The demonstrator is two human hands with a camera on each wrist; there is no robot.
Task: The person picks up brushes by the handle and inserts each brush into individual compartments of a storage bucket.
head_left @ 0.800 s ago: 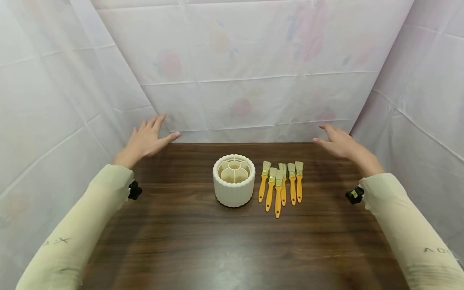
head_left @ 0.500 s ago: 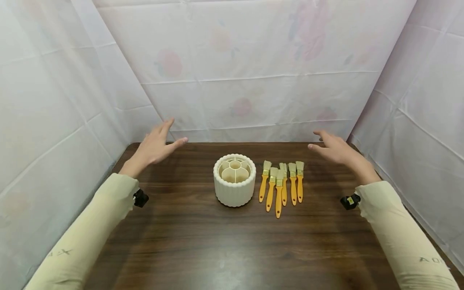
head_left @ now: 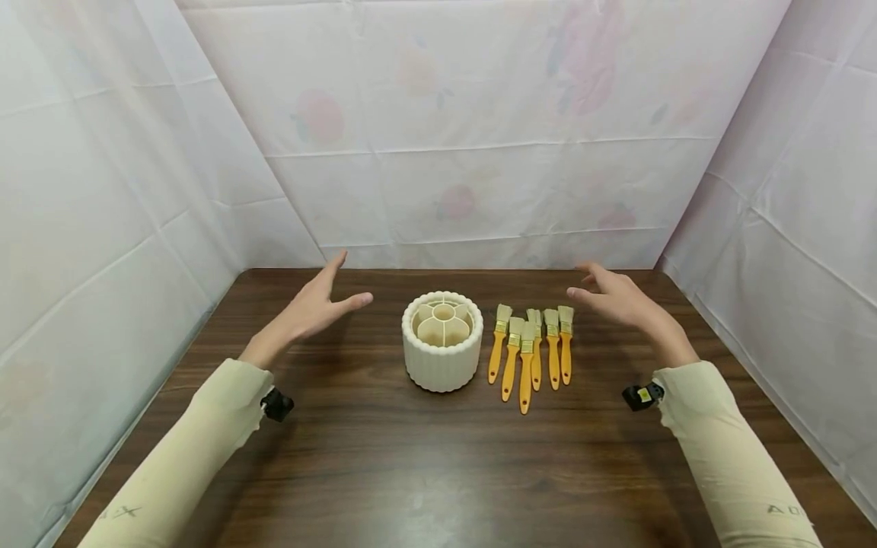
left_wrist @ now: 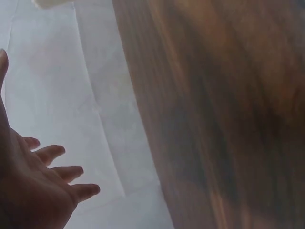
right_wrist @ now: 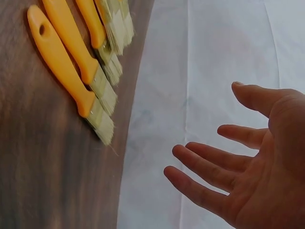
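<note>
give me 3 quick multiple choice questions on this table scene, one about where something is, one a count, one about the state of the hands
1. Where do the brushes lie relative to the round holder?
A. inside it
B. on the table to its right
C. to its left

2. How many brushes are there?
A. three
B. six
C. nine

3. What are the hands doing?
A. both open, holding nothing
B. each gripping a brush
C. lifting the holder

Answers:
1 B, the head view shows them flat on the wood beside it.
2 B, six yellow handles are in the row.
3 A, left hand and right hand show spread fingers, touching nothing.
</note>
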